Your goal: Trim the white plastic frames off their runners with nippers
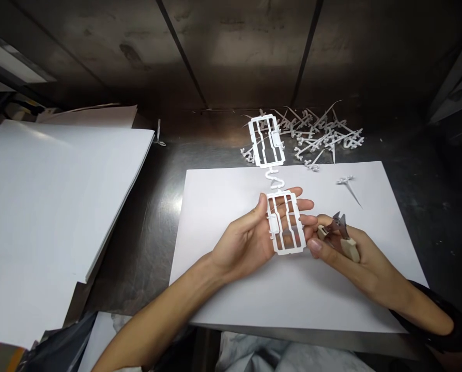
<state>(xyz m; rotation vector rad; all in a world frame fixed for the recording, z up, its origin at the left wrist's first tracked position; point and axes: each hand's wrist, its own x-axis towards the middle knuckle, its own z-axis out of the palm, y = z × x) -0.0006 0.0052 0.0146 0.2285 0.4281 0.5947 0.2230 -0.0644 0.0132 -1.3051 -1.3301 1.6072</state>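
Observation:
My left hand (241,245) holds a white plastic frame piece (273,224), thumb on its left edge and fingers spread behind it. An S-shaped plastic link (276,181) joins this piece to a second, matching frame piece (276,138), which extends beyond my fingertips. In my right hand (374,271) is a pair of nippers (350,249) with pale handles, its jaws apart and pointing up and away. The right thumb and fingertips are at the lower right edge of the near frame piece. Whether they pinch it I cannot tell.
Under my hands lies a white sheet (211,206) on a dark metal table (149,206). A pile of white plastic sprues (327,137) sits behind it, and one loose sprue (347,181) rests on the sheet. Large white sheets (60,196) are stacked at left. A metal wall (246,57) stands behind.

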